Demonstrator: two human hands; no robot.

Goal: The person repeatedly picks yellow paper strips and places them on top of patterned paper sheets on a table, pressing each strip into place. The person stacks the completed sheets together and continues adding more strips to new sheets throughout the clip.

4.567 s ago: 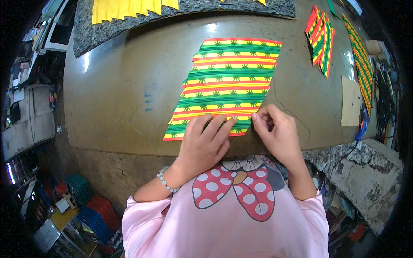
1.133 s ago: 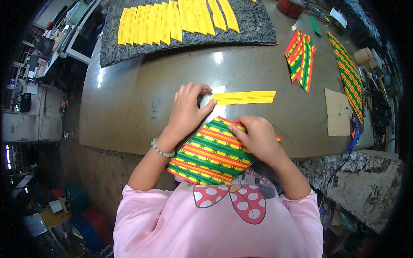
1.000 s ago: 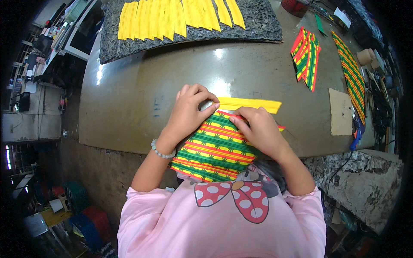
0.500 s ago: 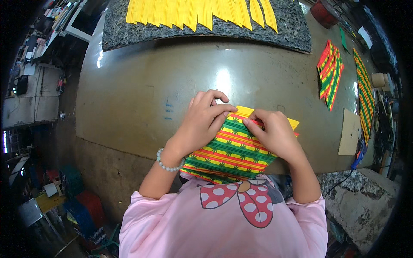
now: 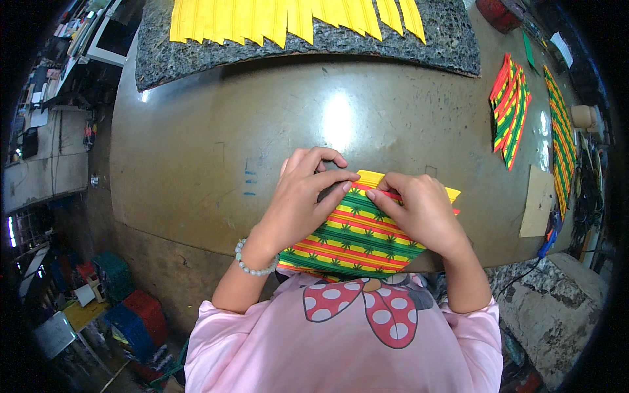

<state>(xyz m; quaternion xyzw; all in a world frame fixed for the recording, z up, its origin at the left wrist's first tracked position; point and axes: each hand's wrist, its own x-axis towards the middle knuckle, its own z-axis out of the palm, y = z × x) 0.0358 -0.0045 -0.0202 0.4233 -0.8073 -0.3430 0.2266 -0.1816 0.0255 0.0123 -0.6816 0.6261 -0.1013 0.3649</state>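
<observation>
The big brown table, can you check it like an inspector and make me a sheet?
Surface: brown table, worn, with blue marks and glare.
Job's things: patterned striped piece; yellow strip at its far edge.
Clutter: yellow strips on a dark board; more patterned pieces, tan card, blue-handled tool at right.
Left hand: grip at the piece's far left corner; firmness unclear.
Right hand: grip pinches the piece's far edge.
Cables: dark cord near the blue-handled tool.
Surroundings: rough pale ledge right; stacked red, blue and green things lower left, kind unclear.

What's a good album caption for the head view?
Both hands hold a striped sheet, a yellow strip along its edge.
</observation>
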